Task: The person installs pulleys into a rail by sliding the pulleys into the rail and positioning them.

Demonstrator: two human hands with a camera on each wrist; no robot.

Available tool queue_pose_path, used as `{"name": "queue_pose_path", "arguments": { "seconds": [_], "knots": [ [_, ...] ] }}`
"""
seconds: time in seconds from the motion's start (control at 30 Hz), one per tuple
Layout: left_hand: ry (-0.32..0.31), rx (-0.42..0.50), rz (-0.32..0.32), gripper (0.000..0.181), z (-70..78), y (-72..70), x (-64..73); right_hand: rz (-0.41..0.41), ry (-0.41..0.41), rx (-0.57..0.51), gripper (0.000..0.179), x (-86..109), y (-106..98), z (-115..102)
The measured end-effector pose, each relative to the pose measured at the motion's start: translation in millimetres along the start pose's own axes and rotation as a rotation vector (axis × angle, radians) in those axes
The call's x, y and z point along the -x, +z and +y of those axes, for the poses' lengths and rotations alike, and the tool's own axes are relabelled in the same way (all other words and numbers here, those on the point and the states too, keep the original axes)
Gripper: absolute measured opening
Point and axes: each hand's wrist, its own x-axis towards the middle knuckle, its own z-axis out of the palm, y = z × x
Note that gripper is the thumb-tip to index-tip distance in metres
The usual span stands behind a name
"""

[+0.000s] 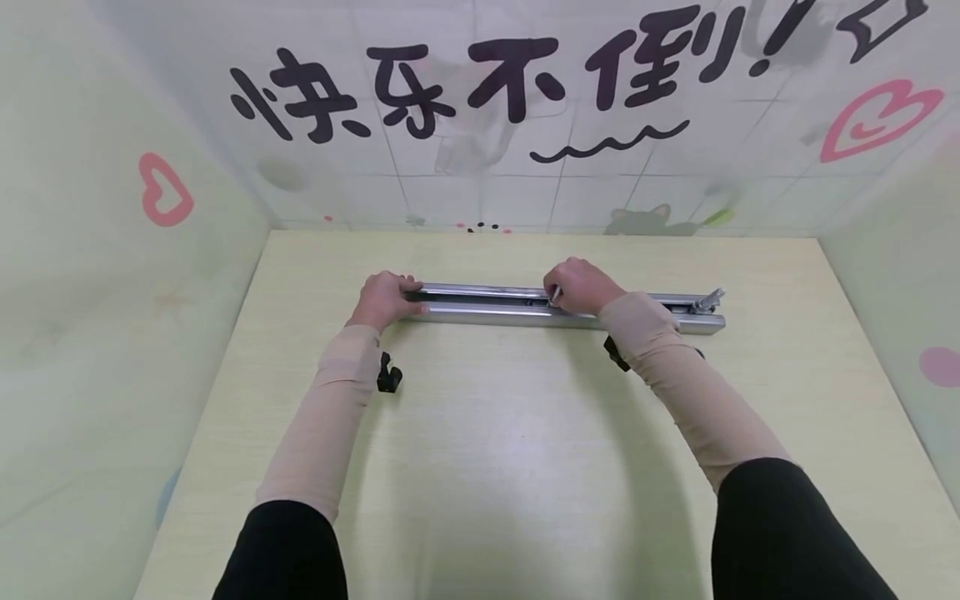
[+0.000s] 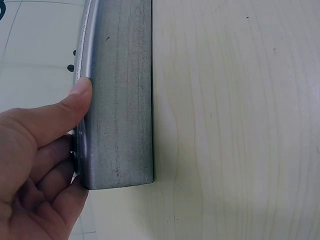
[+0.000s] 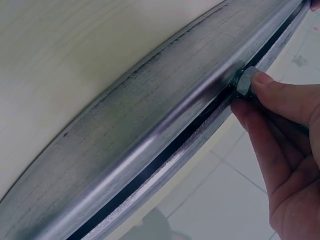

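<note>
A long grey metal strut channel (image 1: 480, 313) lies across the table with its slot facing up. At its left end my left hand (image 1: 381, 300) grips it, the thumb on the near lip and the fingers toward the far side. The left wrist view shows the channel's flat side (image 2: 120, 100) and the thumb on its rounded edge. Right of the middle, my right hand (image 1: 583, 286) pinches a hex-headed bolt (image 3: 245, 82) that sits at the slot; its lower part is hidden. Another metal bolt fitting (image 1: 708, 301) stands tilted in the slot at the right end.
The pale wood-grain table (image 1: 480, 450) extends in front of the channel. A printed wall covering (image 1: 480, 200) stands close behind the table, with side panels at left and right. Black wrist-worn devices (image 1: 389, 374) sit by both forearms.
</note>
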Motion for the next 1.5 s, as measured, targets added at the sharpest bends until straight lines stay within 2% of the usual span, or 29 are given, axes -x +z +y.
{"name": "queue_pose_path", "arguments": {
  "seconds": [0.13, 0.3, 0.4, 0.57, 0.73, 0.9, 1.03, 1.2, 1.33, 1.5],
  "knots": [
    [0.005, 0.001, -0.002, 0.054, -0.1, 0.1, 0.7, -0.034, -0.023, -0.019, 0.01, 2.5, -1, 4],
    [-0.003, 0.005, -0.001, 0.055, -3.0, 1.3, -0.3, -0.133, 0.013, -0.09, 0.049, 16.4, -17, 13],
    [-0.012, 0.021, 0.0, 0.055, -4.8, 2.8, -0.7, -0.161, 0.079, -0.107, 0.062, 31.1, -29, 26],
    [-0.005, 0.019, -0.006, 0.053, -6.6, 4.0, -0.1, -0.139, 0.173, -0.086, 0.069, 61.3, -46, 56],
    [-0.008, 0.019, -0.014, 0.054, -5.3, 3.2, 0.7, -0.11, 0.306, -0.117, 0.079, 93.7, -62, 88],
    [-0.013, 0.026, -0.018, 0.055, -4.1, 2.3, 0.5, -0.125, 0.416, -0.158, 0.088, 121.9, -71, 112],
    [-0.007, 0.022, -0.014, 0.055, -3.2, 2.1, 0.1, -0.152, 0.452, -0.195, 0.093, 140.1, -69, 127],
    [0.001, 0.026, -0.01, 0.055, -2.6, 2.0, -0.6, -0.17, 0.492, -0.229, 0.09, 155.1, -57, 142],
    [0.008, 0.033, -0.013, 0.056, -1.3, 1.3, 0.1, -0.171, 0.519, -0.248, 0.085, 161.2, -42, 149],
    [0.009, 0.035, -0.015, 0.056, -0.1, 1.8, 0.4, -0.124, 0.539, -0.266, 0.083, 160.4, -24, 153]
  ]
}}
